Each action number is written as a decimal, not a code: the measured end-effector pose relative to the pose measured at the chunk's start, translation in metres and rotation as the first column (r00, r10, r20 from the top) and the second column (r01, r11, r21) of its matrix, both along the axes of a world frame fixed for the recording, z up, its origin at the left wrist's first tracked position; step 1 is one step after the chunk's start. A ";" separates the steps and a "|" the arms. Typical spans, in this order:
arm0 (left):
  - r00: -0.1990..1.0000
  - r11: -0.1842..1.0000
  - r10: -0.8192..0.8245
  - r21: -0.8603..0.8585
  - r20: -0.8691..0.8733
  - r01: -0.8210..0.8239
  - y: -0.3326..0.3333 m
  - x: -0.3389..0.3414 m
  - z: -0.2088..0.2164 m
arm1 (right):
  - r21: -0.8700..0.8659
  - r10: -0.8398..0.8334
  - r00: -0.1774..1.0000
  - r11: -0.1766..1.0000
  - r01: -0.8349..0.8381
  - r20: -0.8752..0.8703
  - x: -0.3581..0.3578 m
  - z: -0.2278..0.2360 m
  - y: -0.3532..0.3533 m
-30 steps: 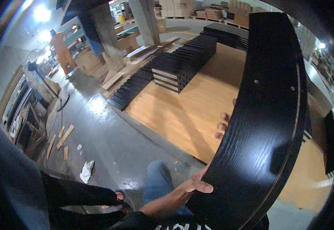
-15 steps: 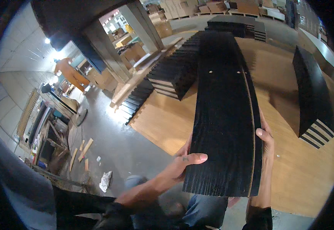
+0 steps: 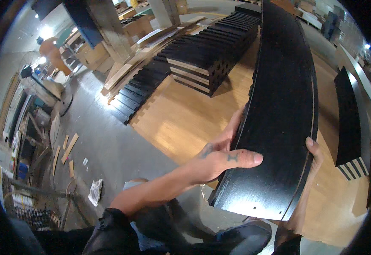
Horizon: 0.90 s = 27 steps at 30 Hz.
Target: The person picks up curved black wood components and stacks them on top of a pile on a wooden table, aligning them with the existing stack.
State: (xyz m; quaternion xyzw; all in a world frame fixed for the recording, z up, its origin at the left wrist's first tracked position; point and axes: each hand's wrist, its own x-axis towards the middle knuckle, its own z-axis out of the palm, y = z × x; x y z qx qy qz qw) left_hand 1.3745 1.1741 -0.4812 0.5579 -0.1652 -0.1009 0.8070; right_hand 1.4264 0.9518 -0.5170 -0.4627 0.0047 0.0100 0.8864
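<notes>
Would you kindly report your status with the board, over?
Left hand, right hand: both gripping. Long black board held by its side edges. Nearby: black stack left, striped-end stack right.

A lamp [image 3: 46,32] burns white at upper left; a smaller light [image 3: 367,46] glints at upper right. Glare whitens the near end of the black board [image 3: 281,102] and the floor [image 3: 95,101] off the desk's [image 3: 185,121] left corner. Shadow browns the desk beside the stack [image 3: 213,46]. Fisheye curvature bends edges toward a dark rim; distant things look soft.
</notes>
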 end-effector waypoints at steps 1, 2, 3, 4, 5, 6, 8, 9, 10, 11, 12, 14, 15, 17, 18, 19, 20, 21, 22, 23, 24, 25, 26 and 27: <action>0.997 1.000 -0.007 0.022 0.073 0.005 0.009 0.008 -0.002 | 0.003 -0.008 1.000 1.000 0.008 -0.003 0.005 -0.001 0.005; 0.997 0.999 -0.007 -0.037 0.080 0.010 0.018 0.018 -0.011 | 0.010 -0.019 1.000 1.000 0.019 -0.017 0.010 -0.006 0.008; 0.995 0.995 -0.009 -0.101 0.103 0.020 0.026 0.031 -0.017 | 0.014 -0.037 0.999 0.999 0.037 -0.011 0.014 -0.002 0.009; 0.999 0.984 -0.042 -0.171 0.027 0.046 0.035 0.041 -0.022 | 0.008 -0.061 0.998 0.998 0.061 -0.004 0.020 0.003 0.010; 0.995 0.969 -0.082 -0.239 -0.051 0.067 0.042 0.050 -0.027 | 0.013 -0.080 0.997 0.997 0.080 0.002 0.025 0.011 0.013; 0.999 0.988 0.036 -0.152 -0.023 -0.040 0.050 0.058 -0.047 | 0.034 -0.066 0.998 0.997 0.066 0.016 0.032 0.020 0.023; 0.910 0.934 0.263 0.152 0.321 -0.324 0.064 0.078 -0.113 | 0.094 -0.021 0.999 0.995 0.017 0.037 0.052 0.038 0.057; 0.856 0.850 0.206 0.347 0.474 -0.397 0.072 0.080 -0.121 | 0.115 -0.012 0.999 0.993 0.007 0.046 0.060 0.049 0.072; 0.779 0.716 0.126 0.487 0.615 -0.500 0.081 0.083 -0.127 | 0.060 -0.059 0.996 0.997 0.055 0.061 0.077 0.051 0.079; 0.819 0.663 0.097 0.578 0.565 -0.476 0.084 0.088 -0.136 | 0.066 -0.073 0.993 0.996 0.067 0.088 0.094 0.052 0.086; 0.858 0.562 0.077 0.688 0.508 -0.458 0.100 0.088 -0.145 | 0.107 -0.054 0.993 0.993 0.043 0.108 0.118 0.044 0.103; 0.878 0.671 0.022 0.644 0.478 -0.367 0.080 0.095 -0.148 | 0.106 -0.179 0.956 0.982 0.158 0.231 0.142 0.066 0.085; 0.892 0.714 -0.008 0.628 0.451 -0.311 0.066 0.097 -0.156 | 0.095 -0.234 0.935 0.972 0.217 0.265 0.154 0.070 0.073; 0.878 0.715 -0.015 0.619 0.479 -0.326 0.076 0.097 -0.175 | 0.114 -0.233 0.934 0.971 0.209 0.271 0.192 0.054 0.093; 0.903 0.623 -0.007 0.708 0.430 -0.333 0.115 0.095 -0.187 | 0.199 -0.172 0.960 0.972 0.129 0.220 0.234 0.010 0.132; 0.890 0.711 -0.073 0.649 0.451 -0.271 0.087 0.097 -0.172 | 0.108 -0.235 0.934 0.971 0.213 0.270 0.226 0.044 0.108; 0.827 0.701 -0.002 0.591 0.562 -0.400 0.103 0.098 -0.191 | 0.156 -0.203 0.949 0.973 0.169 0.241 0.257 0.018 0.131; 0.836 0.718 -0.006 0.584 0.549 -0.378 0.105 0.097 -0.188 | 0.146 -0.207 0.946 0.974 0.175 0.248 0.271 0.016 0.137; 0.842 0.744 -0.023 0.572 0.539 -0.346 0.102 0.095 -0.181 | 0.125 -0.223 0.940 0.973 0.196 0.258 0.282 0.018 0.134; 0.848 0.767 -0.037 0.559 0.529 -0.315 0.098 0.094 -0.177 | 0.099 -0.226 0.937 0.973 0.207 0.267 0.295 0.019 0.132; 0.797 0.697 -0.126 0.624 0.590 -0.352 0.096 0.096 -0.188 | 0.089 -0.222 0.938 0.975 0.205 0.265 0.309 0.010 0.142; 0.763 0.694 -0.121 0.604 0.635 -0.392 0.093 0.094 -0.194 | 0.086 -0.224 0.939 0.974 0.208 0.261 0.320 0.002 0.149; 0.727 0.690 -0.115 0.581 0.677 -0.432 0.090 0.092 -0.200 | 0.076 -0.218 0.940 0.976 0.205 0.262 0.331 -0.002 0.152; 0.689 0.683 -0.115 0.561 0.715 -0.468 0.092 0.092 -0.199 | 0.067 -0.220 0.941 0.976 0.209 0.259 0.338 -0.007 0.156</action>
